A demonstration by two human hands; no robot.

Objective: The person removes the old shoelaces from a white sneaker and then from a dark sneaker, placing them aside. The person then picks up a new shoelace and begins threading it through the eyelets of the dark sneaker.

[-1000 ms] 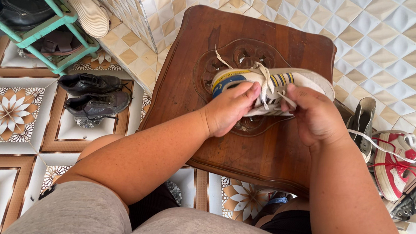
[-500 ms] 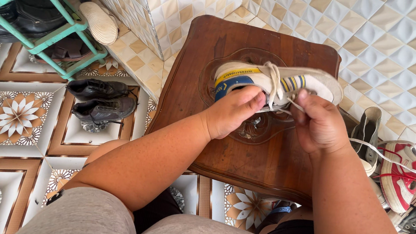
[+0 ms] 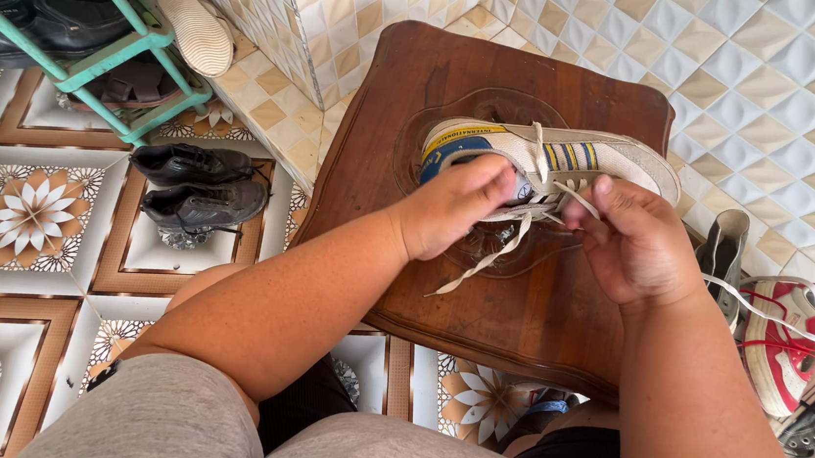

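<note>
Two hands work at one white sneaker (image 3: 570, 165) that lies on its side on the dark carved wooden table (image 3: 519, 308), near the table's far half. The left hand (image 3: 453, 208) is curled around the heel and collar end, thumb and fingers closed on the shoe's upper. The right hand (image 3: 637, 244) is pinched shut on a flat cream lace (image 3: 483, 260) close to the eyelets, while a loose end of that lace trails down across the table top toward the near edge.

As a judgement, the sneaker looks light and soft in the upper, stiffer along its rubber sole, so it should take a firm squeeze at heel or midfoot without harm. The lace is limp and thin; it would slip unless held near its tip or close to an eyelet.

Room is modest. The table top has bare wood on the near and left sides, but its edges fall away to the patterned tile floor (image 3: 25, 215). A tiled wall (image 3: 736, 71) stands just behind. To the right, beside the table, lie a red and white sneaker (image 3: 791, 341) and a grey high-top shoe (image 3: 722, 257); to the left, well apart, a pair of black shoes (image 3: 199, 191) sits below a green shoe rack (image 3: 90, 44).
</note>
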